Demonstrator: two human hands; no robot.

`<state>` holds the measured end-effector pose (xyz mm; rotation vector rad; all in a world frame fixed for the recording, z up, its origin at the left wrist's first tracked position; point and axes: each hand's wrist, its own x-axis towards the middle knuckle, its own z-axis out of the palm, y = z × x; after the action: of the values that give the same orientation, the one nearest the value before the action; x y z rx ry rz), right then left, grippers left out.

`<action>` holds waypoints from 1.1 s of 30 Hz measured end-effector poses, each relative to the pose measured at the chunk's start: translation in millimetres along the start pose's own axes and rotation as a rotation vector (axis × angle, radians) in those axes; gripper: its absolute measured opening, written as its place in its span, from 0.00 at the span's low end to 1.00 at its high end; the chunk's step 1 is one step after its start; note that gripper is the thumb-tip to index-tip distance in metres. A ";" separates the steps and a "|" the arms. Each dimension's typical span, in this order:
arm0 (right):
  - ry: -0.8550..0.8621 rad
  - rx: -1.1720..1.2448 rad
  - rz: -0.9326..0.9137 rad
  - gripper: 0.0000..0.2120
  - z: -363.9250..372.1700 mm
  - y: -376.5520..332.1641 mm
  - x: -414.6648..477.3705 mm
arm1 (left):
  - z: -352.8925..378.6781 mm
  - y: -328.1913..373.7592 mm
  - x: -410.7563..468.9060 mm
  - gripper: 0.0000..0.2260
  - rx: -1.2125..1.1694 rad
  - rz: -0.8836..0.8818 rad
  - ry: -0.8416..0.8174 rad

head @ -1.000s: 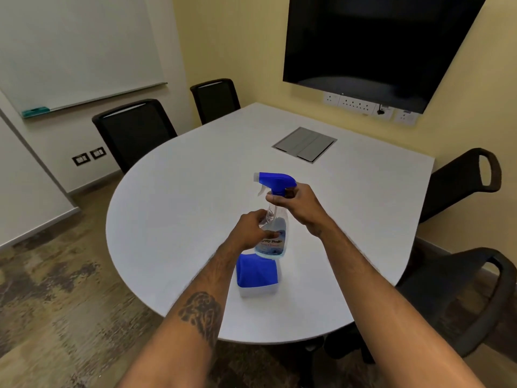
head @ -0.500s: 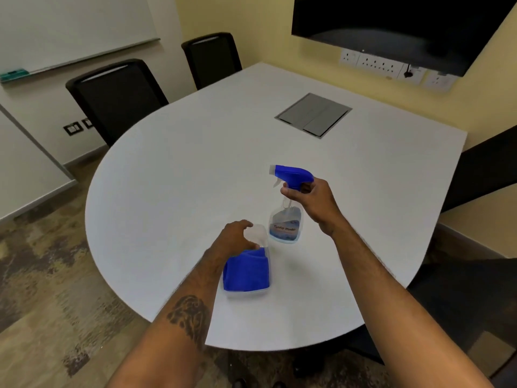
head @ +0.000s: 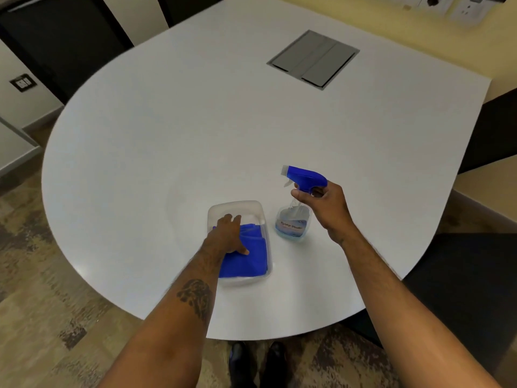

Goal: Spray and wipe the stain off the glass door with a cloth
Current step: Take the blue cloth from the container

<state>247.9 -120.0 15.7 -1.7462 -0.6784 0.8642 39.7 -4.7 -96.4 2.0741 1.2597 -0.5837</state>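
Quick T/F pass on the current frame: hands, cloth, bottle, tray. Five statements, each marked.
1. The right hand grips the spray bottle at its neck. True.
2. The blue cloth lies loose on the bare table. False: it lies inside the clear tray.
3. The left hand rests on the blue cloth. True.
4. The spray bottle is on the left of the clear tray. False: it is on the right of it, close beside it.
5. The trigger head of the spray bottle is blue. True.
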 end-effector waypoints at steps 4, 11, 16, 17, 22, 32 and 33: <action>0.009 -0.002 0.007 0.26 2.6 8.4 1.5 | 4.5 0.5 11.1 0.48 0.118 0.036 0.031; 0.019 -0.012 0.026 0.26 5.4 9.5 4.1 | 14.6 0.1 17.2 0.34 0.268 0.055 0.089; 0.041 -0.028 0.063 0.28 1.5 13.7 6.7 | 10.9 5.1 16.9 0.22 0.279 0.072 0.131; 0.042 -0.033 0.068 0.29 1.1 14.2 5.8 | 9.2 6.6 15.0 0.21 0.261 0.075 0.135; 0.065 -0.054 0.084 0.28 4.1 9.7 -5.7 | -0.6 11.4 -1.4 0.17 0.121 0.065 0.088; 0.085 -0.196 0.094 0.30 -2.4 -0.8 -35.6 | -38.7 21.0 -52.9 0.18 -0.132 0.185 0.080; 0.103 -0.211 0.101 0.31 -4.4 -1.0 -41.7 | -45.3 22.1 -61.3 0.18 -0.154 0.201 0.092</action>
<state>227.1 -154.5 27.3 -2.0144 -0.6357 0.7873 34.4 -17.6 -18.3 2.0853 1.0927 -0.2945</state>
